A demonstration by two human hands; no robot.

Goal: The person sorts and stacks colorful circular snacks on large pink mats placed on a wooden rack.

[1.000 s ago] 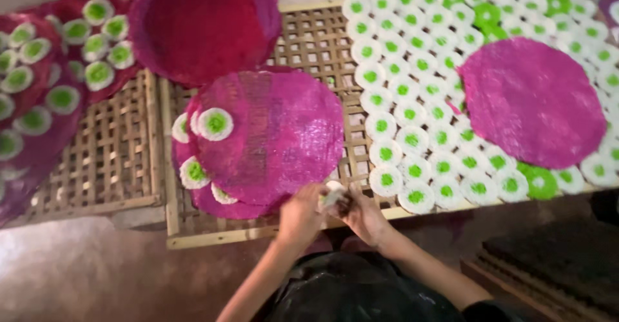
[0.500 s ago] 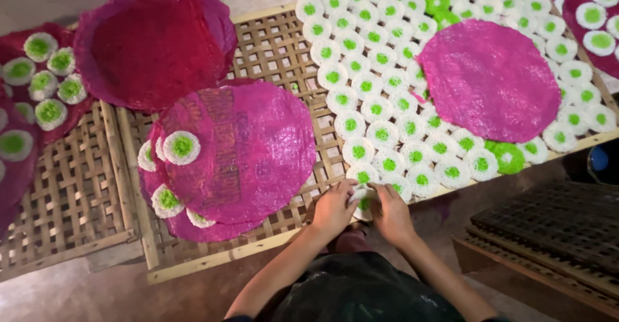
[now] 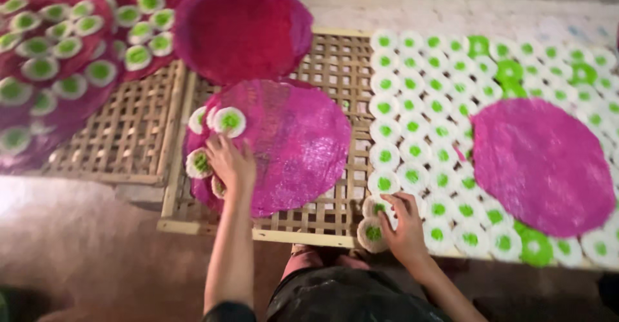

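Bamboo racks [image 3: 322, 64] lie before me. Three small white-green discs [image 3: 229, 121] already sit on the near pink sheet [image 3: 293, 145], where my left hand [image 3: 230, 164] rests open. Most remain at right; my right hand [image 3: 405, 225] pinches one disc [image 3: 373, 232] at the rack edge.

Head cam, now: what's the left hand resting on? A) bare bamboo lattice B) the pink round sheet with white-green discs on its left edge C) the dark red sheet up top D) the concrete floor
B: the left hand lies on the pink round sheet, beside the white-green discs.
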